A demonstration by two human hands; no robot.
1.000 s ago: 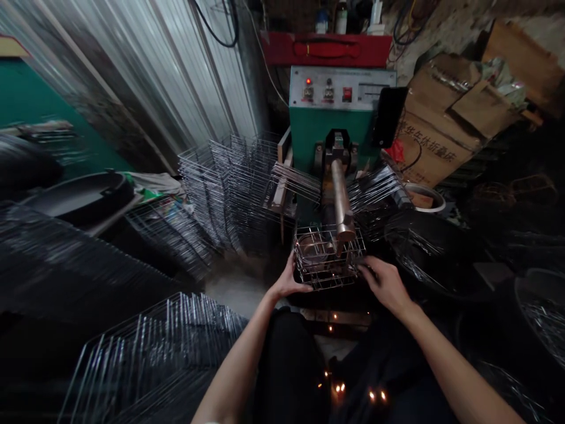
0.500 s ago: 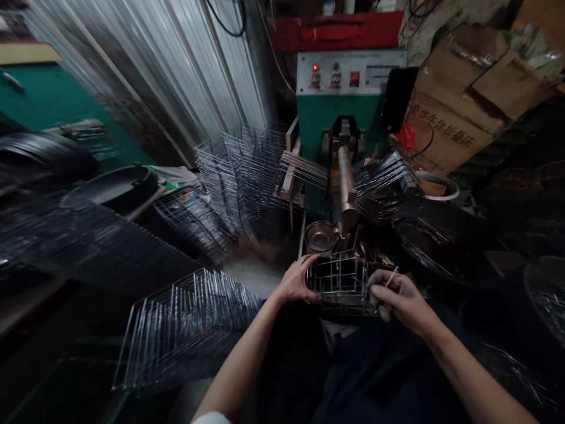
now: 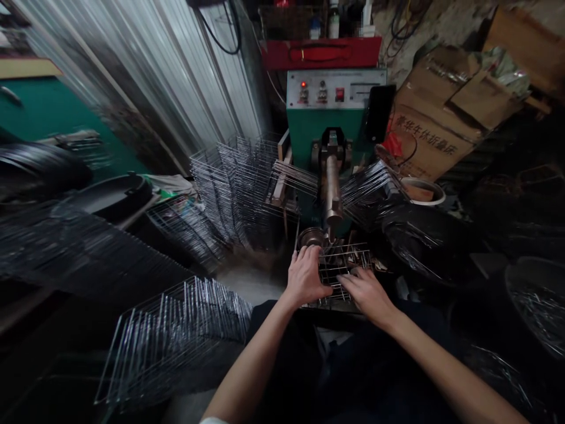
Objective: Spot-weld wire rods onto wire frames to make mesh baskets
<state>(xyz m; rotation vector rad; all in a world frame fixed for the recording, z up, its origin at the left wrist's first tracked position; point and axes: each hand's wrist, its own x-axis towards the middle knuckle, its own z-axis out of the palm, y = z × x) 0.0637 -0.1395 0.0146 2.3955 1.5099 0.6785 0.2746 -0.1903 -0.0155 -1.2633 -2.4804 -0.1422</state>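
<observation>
A small wire grid frame [image 3: 332, 272] lies in front of me, below the metal arm [image 3: 332, 194] of a green machine [image 3: 304, 126]. My left hand [image 3: 306, 277] rests at the grid's left side, thumb spread from the fingers. Over the grid's right part is my right hand [image 3: 365, 292], its fingers extended onto the wires. No thin rod shows in the right hand. A round metal dish [image 3: 311, 237] sits just beyond my left fingertips.
Stacked wire racks stand at the left [image 3: 233, 188] and lower left [image 3: 176, 335]. Bundled wires [image 3: 371, 185] lie right of the machine arm. Further right are a bowl [image 3: 436, 191], a cardboard box [image 3: 435, 135] and dark plastic wrapping [image 3: 424, 235].
The view has shifted, and the machine appears lower and further left. My right hand has moved left onto the grid, its fingers straighter; the thin rod it held no longer shows there.
</observation>
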